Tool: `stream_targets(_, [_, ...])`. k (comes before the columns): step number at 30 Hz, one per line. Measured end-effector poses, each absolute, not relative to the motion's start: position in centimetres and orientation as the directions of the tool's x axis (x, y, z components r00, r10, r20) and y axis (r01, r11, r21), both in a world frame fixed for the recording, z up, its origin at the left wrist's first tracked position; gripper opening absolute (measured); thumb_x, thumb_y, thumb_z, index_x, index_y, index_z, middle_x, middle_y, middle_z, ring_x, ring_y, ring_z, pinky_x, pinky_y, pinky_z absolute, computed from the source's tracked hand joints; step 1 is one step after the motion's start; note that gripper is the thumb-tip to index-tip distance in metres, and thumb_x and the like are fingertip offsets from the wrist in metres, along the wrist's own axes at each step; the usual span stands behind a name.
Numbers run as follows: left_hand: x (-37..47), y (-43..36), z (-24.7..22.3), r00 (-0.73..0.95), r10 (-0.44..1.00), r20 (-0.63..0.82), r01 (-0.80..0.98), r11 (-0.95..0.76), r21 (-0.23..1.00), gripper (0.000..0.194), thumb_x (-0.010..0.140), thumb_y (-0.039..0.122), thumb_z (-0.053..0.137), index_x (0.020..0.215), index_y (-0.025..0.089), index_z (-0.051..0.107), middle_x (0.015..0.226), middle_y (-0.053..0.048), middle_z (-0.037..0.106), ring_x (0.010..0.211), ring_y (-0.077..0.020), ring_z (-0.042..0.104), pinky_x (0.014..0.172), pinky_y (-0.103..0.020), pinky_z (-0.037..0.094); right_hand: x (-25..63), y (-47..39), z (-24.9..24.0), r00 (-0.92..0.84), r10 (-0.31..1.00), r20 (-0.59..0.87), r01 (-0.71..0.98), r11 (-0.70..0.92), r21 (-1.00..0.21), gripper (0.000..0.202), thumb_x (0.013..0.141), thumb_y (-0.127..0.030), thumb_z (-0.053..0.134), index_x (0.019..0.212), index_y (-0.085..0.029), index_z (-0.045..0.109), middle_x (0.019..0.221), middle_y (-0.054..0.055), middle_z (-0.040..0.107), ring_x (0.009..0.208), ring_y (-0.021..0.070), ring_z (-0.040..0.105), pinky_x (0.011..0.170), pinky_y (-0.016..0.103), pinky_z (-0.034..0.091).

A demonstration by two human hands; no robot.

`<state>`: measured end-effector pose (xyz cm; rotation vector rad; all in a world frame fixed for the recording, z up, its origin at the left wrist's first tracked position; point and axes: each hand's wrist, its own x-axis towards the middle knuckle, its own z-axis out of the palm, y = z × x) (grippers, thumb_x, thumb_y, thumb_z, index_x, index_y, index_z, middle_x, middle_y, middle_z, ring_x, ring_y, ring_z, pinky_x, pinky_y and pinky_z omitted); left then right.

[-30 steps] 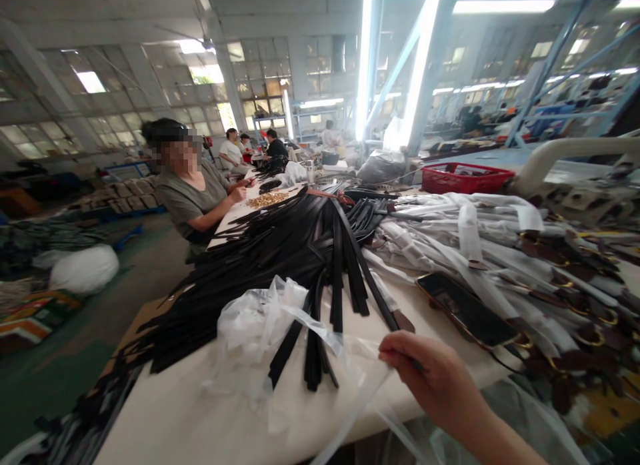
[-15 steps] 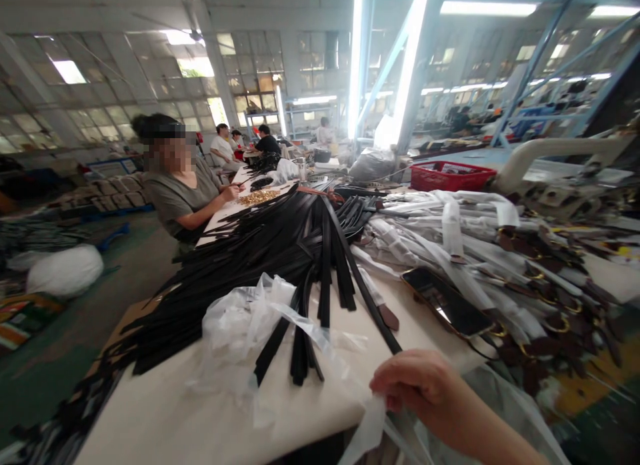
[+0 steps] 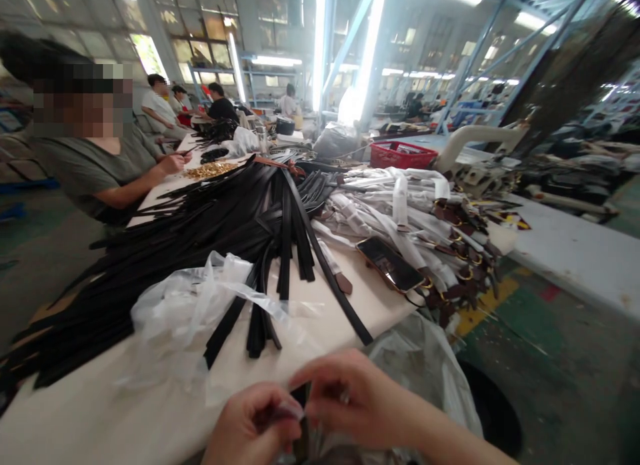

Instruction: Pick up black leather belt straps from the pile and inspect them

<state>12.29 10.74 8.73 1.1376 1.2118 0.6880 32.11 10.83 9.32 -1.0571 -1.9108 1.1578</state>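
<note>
My left hand (image 3: 255, 425) and my right hand (image 3: 357, 398) meet at the near edge of the white table (image 3: 115, 411). Between their fingertips they pinch a thin clear plastic sleeve (image 3: 293, 411). A black belt strap (image 3: 330, 271) runs from the pile toward my hands and ends at the table edge. Crumpled clear plastic bags (image 3: 190, 305) lie just beyond my hands. A large pile of black straps (image 3: 200, 225) covers the table's left and middle.
A phone (image 3: 390, 263) lies face up right of the straps. Wrapped belts with brown ends and gold buckles (image 3: 430, 218) fill the right side. A seated person (image 3: 95, 158) works at the far left by gold hardware (image 3: 210, 169). A red basket (image 3: 400, 155) stands behind. A plastic bag (image 3: 425, 378) hangs below the table edge.
My view swung down and to the right. My left hand has come into view and joined my right hand, which drew back toward me with the plastic sleeve.
</note>
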Motion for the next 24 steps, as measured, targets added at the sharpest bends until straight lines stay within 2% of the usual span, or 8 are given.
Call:
stream_targets(2, [12.7,10.9,8.2,0.192,0.926,-0.325,0.092,0.313,0.945,0.006,0.060,0.020,0.072,0.059,0.014,0.071,0.053,0.002,0.061,0.043,-0.0096,0.051,0.046,-0.021,0.039,35.2,11.6,8.6,-0.146,0.988,0.058,0.458,0.120,-0.881,0.026,0.092,-0.035,0.053,0.105,-0.017,0.065,0.069,0.002,0.066,0.056,0.0141,0.057,0.054,0.023,0.040])
stream_targets(4, [12.7,11.0,7.8,0.155,0.939,-0.306,0.063,0.300,0.952,0.013,0.062,0.026,0.074,0.059,0.013,0.072,0.052,0.001,0.060,0.041,-0.0084,0.049,0.044,-0.020,0.035,38.1,12.8,7.7,0.168,0.983,0.069,0.648,-0.058,-0.760,0.022,0.089,-0.037,0.057,0.085,-0.016,0.063,0.070,0.005,0.062,0.064,0.0190,0.057,0.061,0.028,0.040])
stream_targets(7, [12.5,11.2,7.4,0.136,0.928,-0.346,0.056,0.341,0.938,0.017,0.063,0.029,0.075,0.061,0.013,0.073,0.048,0.001,0.059,0.041,-0.0080,0.047,0.044,-0.019,0.033,40.2,14.8,6.3,0.294,0.956,0.009,0.702,-0.210,-0.681,0.024,0.074,-0.032,0.072,0.066,-0.019,0.053,0.067,0.006,0.059,0.073,0.0245,0.058,0.067,0.032,0.039])
stream_targets(12, [11.6,11.3,7.2,0.178,0.896,-0.407,0.094,0.397,0.913,0.018,0.061,0.029,0.077,0.058,0.013,0.068,0.046,0.003,0.055,0.042,-0.0085,0.045,0.045,-0.020,0.031,38.3,16.6,5.3,0.177,0.961,-0.212,0.510,-0.274,-0.816,0.025,0.065,-0.025,0.075,0.079,-0.019,0.055,0.059,-0.002,0.055,0.053,0.0170,0.055,0.051,0.026,0.037])
stream_targets(14, [11.2,11.1,7.1,0.166,0.902,-0.399,0.110,0.385,0.916,0.020,0.061,0.030,0.076,0.054,0.014,0.064,0.044,0.004,0.051,0.041,-0.0074,0.039,0.044,-0.020,0.028,37.2,17.0,5.4,0.065,0.949,-0.309,0.370,-0.311,-0.876,0.032,0.065,-0.032,0.074,0.087,-0.018,0.055,0.054,-0.005,0.052,0.044,0.0130,0.049,0.043,0.023,0.034])
stream_targets(17, [10.6,10.8,7.3,0.144,0.929,-0.342,0.167,0.318,0.933,0.018,0.060,0.026,0.073,0.050,0.015,0.062,0.046,0.003,0.054,0.046,-0.0091,0.042,0.047,-0.021,0.031,36.1,17.5,6.1,-0.168,0.905,-0.390,0.154,-0.367,-0.917,0.040,0.064,-0.049,0.073,0.078,-0.016,0.055,0.050,-0.008,0.043,0.037,0.0056,0.036,0.037,0.018,0.026])
stream_targets(21, [10.2,10.5,8.2,0.137,0.937,-0.322,0.266,0.278,0.923,0.013,0.059,0.020,0.069,0.047,0.016,0.063,0.052,0.000,0.060,0.052,-0.0130,0.052,0.052,-0.023,0.037,34.4,16.6,8.2,-0.453,0.803,-0.387,-0.029,-0.448,-0.894,0.060,0.050,-0.067,0.076,0.071,-0.016,0.055,0.046,-0.009,0.040,0.029,0.0016,0.023,0.029,0.017,0.016])
stream_targets(24, [10.1,10.3,9.1,0.115,0.933,-0.341,0.289,0.297,0.910,0.014,0.059,0.019,0.068,0.047,0.016,0.062,0.051,0.001,0.058,0.052,-0.0127,0.050,0.052,-0.022,0.036,32.4,14.7,10.6,-0.625,0.745,-0.235,-0.130,-0.396,-0.909,0.054,0.057,-0.062,0.078,0.074,-0.015,0.059,0.048,-0.004,0.050,0.029,0.0071,0.038,0.028,0.019,0.029])
